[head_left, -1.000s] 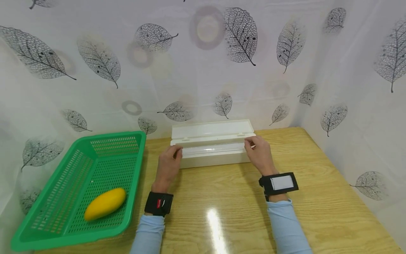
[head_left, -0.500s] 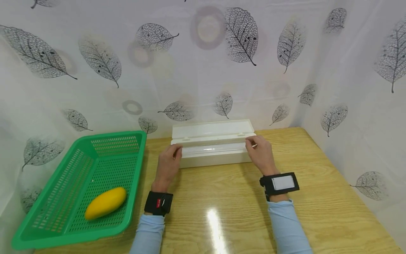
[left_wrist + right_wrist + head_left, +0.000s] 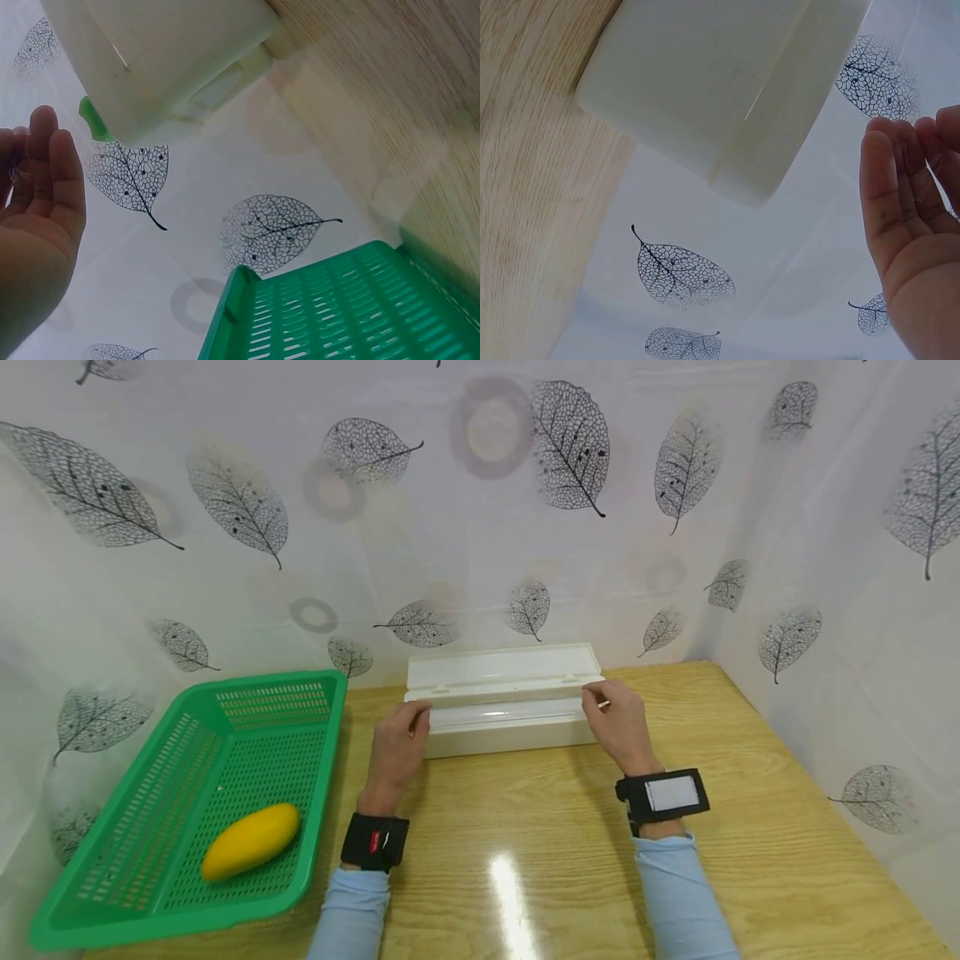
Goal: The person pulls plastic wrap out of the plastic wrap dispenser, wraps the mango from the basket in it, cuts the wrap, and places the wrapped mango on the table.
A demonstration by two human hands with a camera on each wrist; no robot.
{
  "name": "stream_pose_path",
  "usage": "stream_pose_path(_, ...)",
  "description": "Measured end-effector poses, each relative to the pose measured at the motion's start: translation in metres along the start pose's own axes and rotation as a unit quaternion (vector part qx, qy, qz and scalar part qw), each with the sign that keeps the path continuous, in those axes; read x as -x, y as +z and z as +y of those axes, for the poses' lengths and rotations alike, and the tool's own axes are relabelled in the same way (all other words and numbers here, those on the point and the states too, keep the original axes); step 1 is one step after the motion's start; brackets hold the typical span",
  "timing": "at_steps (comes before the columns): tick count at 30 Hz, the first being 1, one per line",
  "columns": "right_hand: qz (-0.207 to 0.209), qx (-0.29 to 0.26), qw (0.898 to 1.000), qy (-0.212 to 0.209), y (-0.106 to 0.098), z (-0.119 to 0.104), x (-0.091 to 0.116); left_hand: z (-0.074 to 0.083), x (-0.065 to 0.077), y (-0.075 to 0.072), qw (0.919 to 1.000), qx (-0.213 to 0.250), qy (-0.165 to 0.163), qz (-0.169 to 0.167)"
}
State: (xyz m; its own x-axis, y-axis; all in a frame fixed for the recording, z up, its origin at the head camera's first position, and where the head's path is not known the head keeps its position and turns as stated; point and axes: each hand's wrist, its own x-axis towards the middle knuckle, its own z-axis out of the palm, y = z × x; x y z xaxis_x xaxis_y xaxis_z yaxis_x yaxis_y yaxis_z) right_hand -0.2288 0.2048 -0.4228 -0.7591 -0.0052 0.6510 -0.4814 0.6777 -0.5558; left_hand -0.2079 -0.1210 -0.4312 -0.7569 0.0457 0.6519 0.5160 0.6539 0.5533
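Observation:
A long white cling film dispenser box (image 3: 510,739) stands at the back of the table, its lid (image 3: 502,666) raised against the curtain. Inside it lies a shiny, clear roll of cling film (image 3: 495,712). At the box's left end, my left hand (image 3: 396,747) pinches thumb to fingers, and a wisp of clear film (image 3: 20,174) shows there in the left wrist view. My right hand (image 3: 621,722) makes the same pinch by the right end. The film between the hands is too transparent to trace. A small green piece (image 3: 94,120) sticks out at the box's corner.
To the left stands a green plastic basket (image 3: 321,777) with a yellow mango-like fruit (image 3: 251,842) in it. A white curtain (image 3: 465,543) with leaf prints hangs behind the wooden table (image 3: 570,868) and along its sides.
My right hand has edged very slightly to the right. The left hand, box, basket and fruit stay where they were.

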Motion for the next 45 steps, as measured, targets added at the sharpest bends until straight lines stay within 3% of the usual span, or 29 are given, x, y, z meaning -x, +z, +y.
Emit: stream_pose_path(45, 0.01, 0.003, 1.0, -0.005, -0.0099, -0.0074, -0.0013, 0.0089, -0.0014, -0.0075, 0.9994, -0.026, 0.019, 0.015)
